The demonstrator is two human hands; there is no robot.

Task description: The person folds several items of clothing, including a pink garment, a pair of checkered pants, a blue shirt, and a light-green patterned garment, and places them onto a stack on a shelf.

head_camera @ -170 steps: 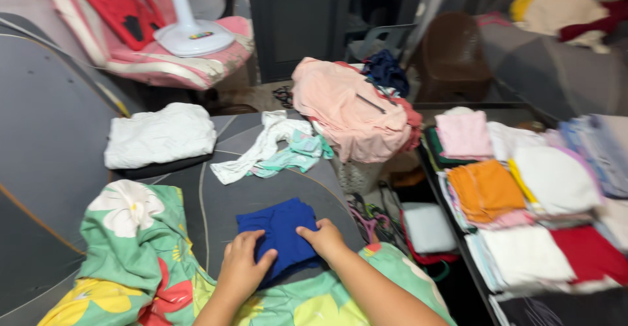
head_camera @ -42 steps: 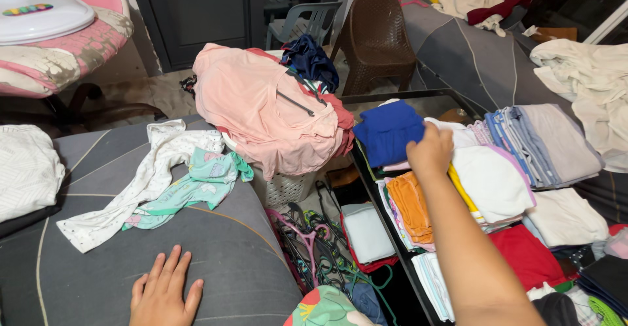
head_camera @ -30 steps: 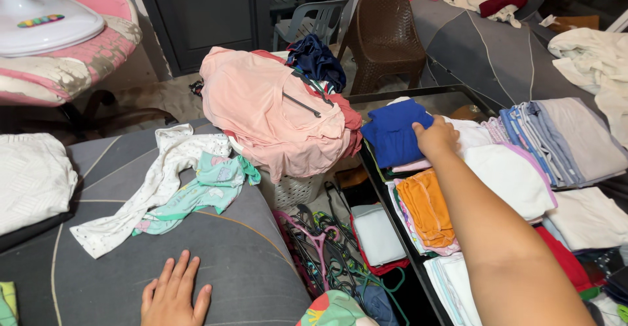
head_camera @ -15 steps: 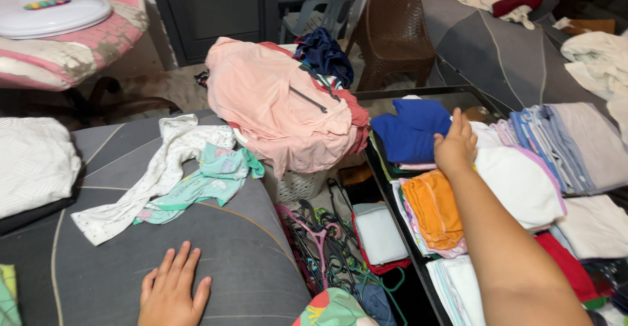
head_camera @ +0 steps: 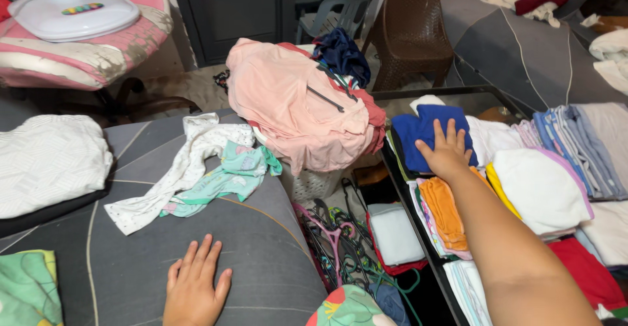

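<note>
The right hand (head_camera: 447, 154) lies flat and open, fingers spread, on a folded blue cloth (head_camera: 424, 133) that sits at the far left end of the rows of folded laundry on the dark glass table (head_camera: 458, 92). Just nearer than the blue cloth is a folded orange piece (head_camera: 445, 211), and to its right a white folded pile (head_camera: 541, 188) and a stack of striped blue-grey garments (head_camera: 575, 149). A red folded item (head_camera: 589, 273) lies under the forearm's far side. The left hand (head_camera: 195, 289) rests palm down, open and holding nothing, on the grey mattress (head_camera: 261, 247). Near it, further up the mattress, a crumpled white and mint-green garment (head_camera: 203, 169) lies loose, and a folded white textured cloth (head_camera: 49, 162) sits well apart at the left edge. Between mattress and table, a white basket (head_camera: 314, 183) is heaped with a pink garment (head_camera: 294, 100) and a dark blue one (head_camera: 340, 54); tangled hangers (head_camera: 333, 234) lie below it.
</note>
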